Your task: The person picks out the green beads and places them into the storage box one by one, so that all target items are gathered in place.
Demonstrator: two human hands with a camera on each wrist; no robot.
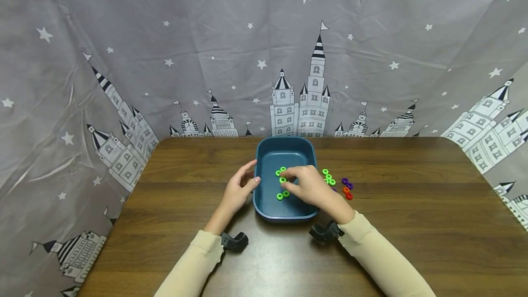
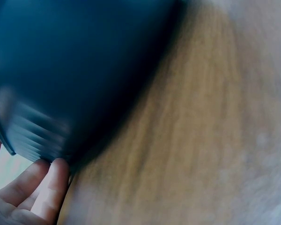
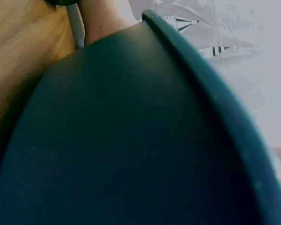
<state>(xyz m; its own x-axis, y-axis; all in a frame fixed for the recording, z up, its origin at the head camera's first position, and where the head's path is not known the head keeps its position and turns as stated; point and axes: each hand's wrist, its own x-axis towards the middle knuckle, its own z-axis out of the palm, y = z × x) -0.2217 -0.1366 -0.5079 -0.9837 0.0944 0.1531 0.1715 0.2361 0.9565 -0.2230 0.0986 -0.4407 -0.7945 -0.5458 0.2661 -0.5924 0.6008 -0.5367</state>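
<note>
A blue tray [image 1: 284,217] with high walls stands on the table, and several green rings [image 1: 280,196] lie on its floor. My left hand [image 1: 237,191] holds the tray's left side, thumb at the rim; the left wrist view has its fingertips [image 2: 56,171] against the outer wall. Over the tray's interior is my right hand [image 1: 309,187], thumb and index finger apart, with one green ring [image 1: 282,180] between their tips; whether they touch it, I cannot tell. In the right wrist view the tray's outer wall [image 3: 107,122] hides the right fingers.
To the right of the tray, on the wooden table [image 1: 412,214], lie more green rings [image 1: 332,182], purple rings [image 1: 344,181], an orange ring [image 1: 346,189] and a red ring [image 1: 349,196]. Behind the table hangs a grey cloth [image 1: 231,35] with castles and stars.
</note>
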